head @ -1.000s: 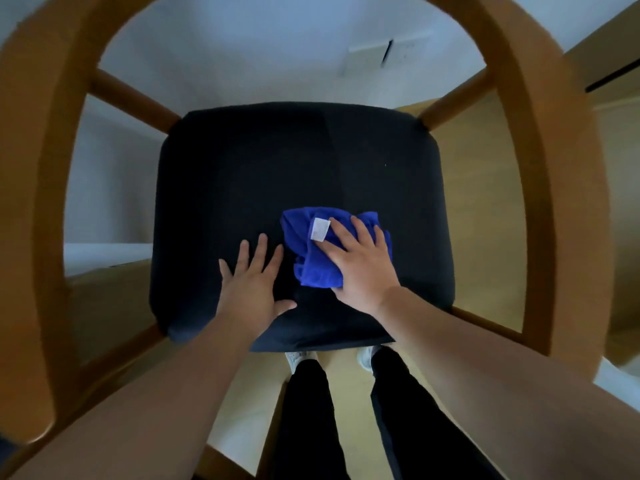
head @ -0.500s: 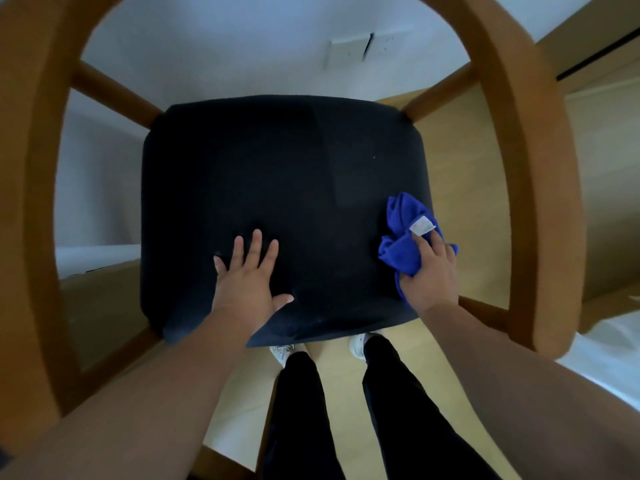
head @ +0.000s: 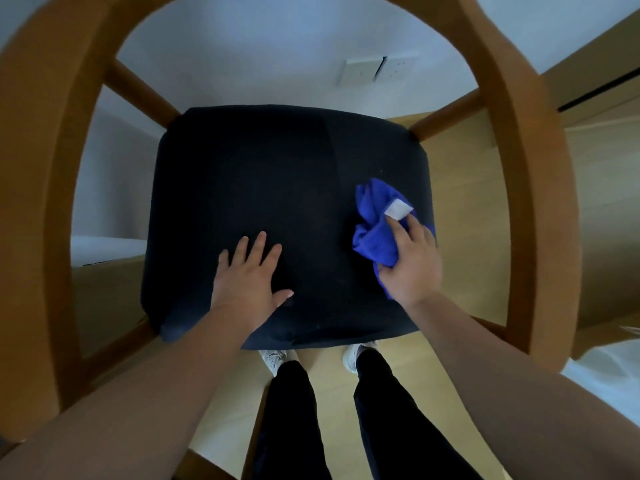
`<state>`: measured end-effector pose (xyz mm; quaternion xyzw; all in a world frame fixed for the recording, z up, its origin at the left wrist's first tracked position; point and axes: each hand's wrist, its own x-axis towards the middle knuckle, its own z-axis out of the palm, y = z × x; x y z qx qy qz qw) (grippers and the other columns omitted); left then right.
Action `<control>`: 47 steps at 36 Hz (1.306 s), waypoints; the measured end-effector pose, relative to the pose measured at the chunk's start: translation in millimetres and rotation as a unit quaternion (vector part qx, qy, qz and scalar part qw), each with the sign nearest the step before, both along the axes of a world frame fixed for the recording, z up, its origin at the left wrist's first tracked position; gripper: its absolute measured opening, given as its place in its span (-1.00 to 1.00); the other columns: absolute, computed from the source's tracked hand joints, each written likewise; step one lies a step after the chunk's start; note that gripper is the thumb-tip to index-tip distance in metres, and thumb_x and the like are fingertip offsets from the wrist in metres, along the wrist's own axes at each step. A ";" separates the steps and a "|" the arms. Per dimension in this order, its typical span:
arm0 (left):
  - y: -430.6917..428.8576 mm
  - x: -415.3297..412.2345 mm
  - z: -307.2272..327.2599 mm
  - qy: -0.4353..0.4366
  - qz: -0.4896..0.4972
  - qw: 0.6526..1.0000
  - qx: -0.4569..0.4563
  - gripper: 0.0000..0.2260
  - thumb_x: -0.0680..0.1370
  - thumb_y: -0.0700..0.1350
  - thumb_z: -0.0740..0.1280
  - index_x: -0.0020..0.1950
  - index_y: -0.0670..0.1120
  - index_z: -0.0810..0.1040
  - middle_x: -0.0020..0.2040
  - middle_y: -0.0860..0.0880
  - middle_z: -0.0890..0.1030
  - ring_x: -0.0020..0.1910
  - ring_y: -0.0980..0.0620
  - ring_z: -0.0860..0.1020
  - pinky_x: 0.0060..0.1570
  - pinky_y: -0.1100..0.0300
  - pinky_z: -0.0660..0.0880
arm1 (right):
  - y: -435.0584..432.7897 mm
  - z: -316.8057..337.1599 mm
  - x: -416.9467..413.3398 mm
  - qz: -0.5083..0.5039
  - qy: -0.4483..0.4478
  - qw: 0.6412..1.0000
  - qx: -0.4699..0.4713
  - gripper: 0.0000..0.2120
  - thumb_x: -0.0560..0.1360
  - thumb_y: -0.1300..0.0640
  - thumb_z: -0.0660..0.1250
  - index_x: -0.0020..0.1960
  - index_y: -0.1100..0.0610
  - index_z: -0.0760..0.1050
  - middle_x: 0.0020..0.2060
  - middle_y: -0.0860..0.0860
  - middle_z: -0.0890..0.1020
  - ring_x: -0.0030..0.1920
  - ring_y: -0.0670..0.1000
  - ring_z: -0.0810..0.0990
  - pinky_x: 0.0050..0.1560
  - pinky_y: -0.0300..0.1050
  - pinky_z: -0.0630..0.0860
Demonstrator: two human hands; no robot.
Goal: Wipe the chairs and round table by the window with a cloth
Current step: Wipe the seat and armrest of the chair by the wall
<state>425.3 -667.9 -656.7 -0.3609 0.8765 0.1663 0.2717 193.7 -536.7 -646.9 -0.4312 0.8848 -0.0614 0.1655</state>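
I look straight down on a chair with a black padded seat point(head: 277, 188) and a curved wooden frame point(head: 530, 188) arching around it. A crumpled blue cloth point(head: 375, 233) with a white label lies on the seat's right side. My right hand point(head: 412, 261) presses down on the cloth, fingers over its near part. My left hand point(head: 247, 275) rests flat on the seat's front middle, fingers spread, holding nothing. The round table is out of view.
A white wall with two wall sockets point(head: 377, 71) stands behind the chair. Light wooden floor point(head: 464, 174) shows to the right. My legs in black trousers point(head: 394, 410) and white shoes stand just in front of the seat.
My right hand swept the cloth from the seat's middle out to its right edge, then came slightly back inward. My left hand stayed flat on the seat.
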 end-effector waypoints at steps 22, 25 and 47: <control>-30.3 -7.1 -5.5 -0.023 0.034 0.998 0.039 -0.26 0.54 0.30 0.13 0.55 0.05 -0.17 0.55 -0.03 -0.26 0.52 -0.16 -0.21 0.44 -0.25 -0.03 | -71.2 -15.7 -35.7 0.210 0.002 0.973 0.093 -0.28 0.32 0.04 0.46 0.45 -0.05 0.33 0.48 0.02 0.30 0.45 0.21 0.24 0.33 0.18 0.29; -30.0 -6.6 -6.1 -0.026 0.029 0.999 0.036 -0.26 0.54 0.30 0.12 0.55 0.04 -0.17 0.55 -0.03 -0.25 0.52 -0.17 -0.21 0.44 -0.26 -0.02 | -43.1 -13.5 -66.8 0.086 0.003 0.991 0.105 -0.29 0.35 0.07 0.44 0.47 0.00 0.31 0.47 0.04 0.30 0.45 0.19 0.24 0.34 0.16 0.32; -39.7 -19.4 -1.0 -0.061 0.045 0.994 0.083 -0.23 0.53 0.23 0.25 0.56 0.01 -0.11 0.56 -0.05 -0.20 0.52 -0.22 -0.17 0.41 -0.31 0.04 | -122.5 -5.0 -35.9 0.127 0.042 0.991 0.023 -0.20 0.36 0.01 0.43 0.53 0.00 0.18 0.50 0.15 0.23 0.38 0.29 0.31 0.29 0.23 0.36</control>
